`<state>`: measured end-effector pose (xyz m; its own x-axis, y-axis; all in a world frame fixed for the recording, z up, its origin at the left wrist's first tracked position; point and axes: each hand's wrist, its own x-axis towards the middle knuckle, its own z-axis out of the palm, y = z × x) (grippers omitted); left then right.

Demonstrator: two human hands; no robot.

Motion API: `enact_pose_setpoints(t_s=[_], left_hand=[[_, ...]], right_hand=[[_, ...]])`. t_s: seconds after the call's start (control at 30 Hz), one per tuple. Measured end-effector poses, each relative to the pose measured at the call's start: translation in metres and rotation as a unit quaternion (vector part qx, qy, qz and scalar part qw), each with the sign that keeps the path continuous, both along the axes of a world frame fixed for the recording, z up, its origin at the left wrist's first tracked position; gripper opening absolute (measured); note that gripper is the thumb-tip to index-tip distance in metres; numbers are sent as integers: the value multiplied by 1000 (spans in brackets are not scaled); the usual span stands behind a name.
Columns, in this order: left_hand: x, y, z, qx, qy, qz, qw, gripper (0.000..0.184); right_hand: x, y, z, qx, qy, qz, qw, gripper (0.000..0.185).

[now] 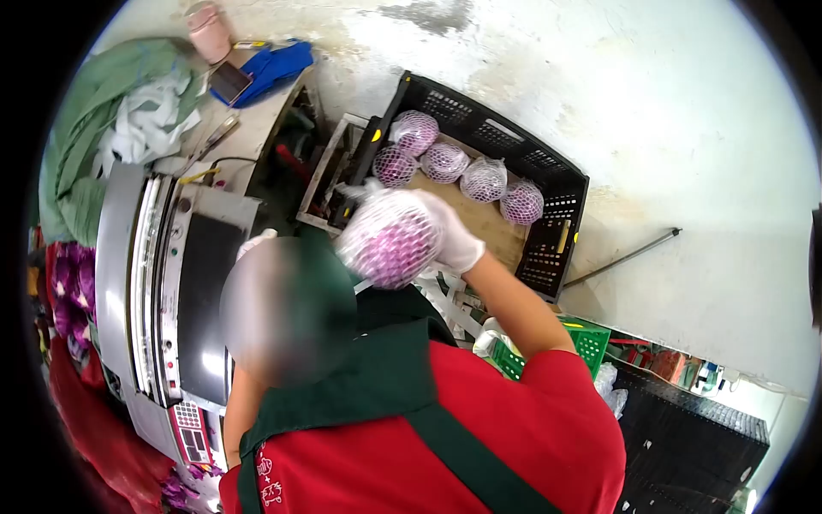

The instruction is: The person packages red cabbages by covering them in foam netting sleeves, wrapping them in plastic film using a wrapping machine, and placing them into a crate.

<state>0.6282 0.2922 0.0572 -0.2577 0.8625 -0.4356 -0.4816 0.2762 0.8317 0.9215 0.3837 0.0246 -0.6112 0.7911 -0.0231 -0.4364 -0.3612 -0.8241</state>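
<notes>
My right hand (458,236), in a white glove, grips a red cabbage (394,244) wrapped in white net, with the net's gathered end at the top. The cabbage is held up in front of the near side of a black crate (505,137). Inside the crate, several more netted red cabbages (484,180) sit along the far side on a brown bottom. Only a bit of my left hand (255,244), also gloved in white, shows beside the machine; a blurred head and dark green cap hide the rest, so its fingers cannot be made out.
On the left stands a wrapping machine (201,283) with a red-and-white keypad (190,428). Behind it, a worktop holds a pink jar (208,32), blue cloth (270,73) and a knife (212,139). A green crate (591,343) and black crates (685,437) stand at right.
</notes>
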Motion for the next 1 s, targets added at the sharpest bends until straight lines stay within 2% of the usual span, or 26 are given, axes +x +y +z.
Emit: enact_pose_setpoints(t_s=[0.07, 0.13, 0.17, 0.3, 0.37, 0.4, 0.47, 0.57, 0.63, 0.67, 0.7, 0.83, 0.9, 0.93, 1.0], left_hand=[[18, 12, -24, -33, 27, -48, 998, 23], [44, 23, -30, -57, 41, -95, 993, 24], [56, 28, -32, -63, 44, -119, 990, 24], [89, 43, -44, -149, 80, -168, 971, 24], [97, 48, -51, -165, 88, -172, 967, 24], [99, 49, -53, -178, 92, -174, 964, 24], [102, 52, -55, -189, 101, -175, 961, 23], [105, 54, -60, -190, 102, -175, 961, 23], [109, 54, -63, -212, 99, -159, 959, 23], [112, 54, -63, -227, 104, -161, 955, 24], [115, 51, -61, -227, 106, -158, 955, 24], [117, 42, -60, -224, 97, -159, 957, 26], [125, 42, -54, -217, 148, -198, 944, 27], [126, 44, -62, -195, 164, -232, 939, 27], [138, 56, -78, -128, 218, -279, 927, 24]], right_hand=[[60, 19, -31, -81, 0, -54, 995, 37], [106, 32, -69, -225, 22, -92, 970, 39], [121, 36, -84, -386, 97, -110, 911, 40], [141, 47, -148, -359, 133, -174, 907, 41], [140, 54, -186, -430, 107, -246, 862, 45], [139, 55, -215, -413, 137, -253, 864, 46], [135, 47, -229, -387, 175, -267, 865, 47], [132, 41, -237, -374, 248, -279, 849, 47], [129, 49, -238, -503, 136, -339, 784, 45], [134, 51, -254, -485, 154, -300, 807, 47], [140, 49, -269, -485, 156, -297, 808, 47], [141, 69, -211, -416, 244, -252, 839, 53], [149, 79, -210, -400, 214, -326, 830, 55], [147, 78, -216, -404, 213, -326, 828, 55], [136, 75, -238, -396, 261, -362, 803, 52]])
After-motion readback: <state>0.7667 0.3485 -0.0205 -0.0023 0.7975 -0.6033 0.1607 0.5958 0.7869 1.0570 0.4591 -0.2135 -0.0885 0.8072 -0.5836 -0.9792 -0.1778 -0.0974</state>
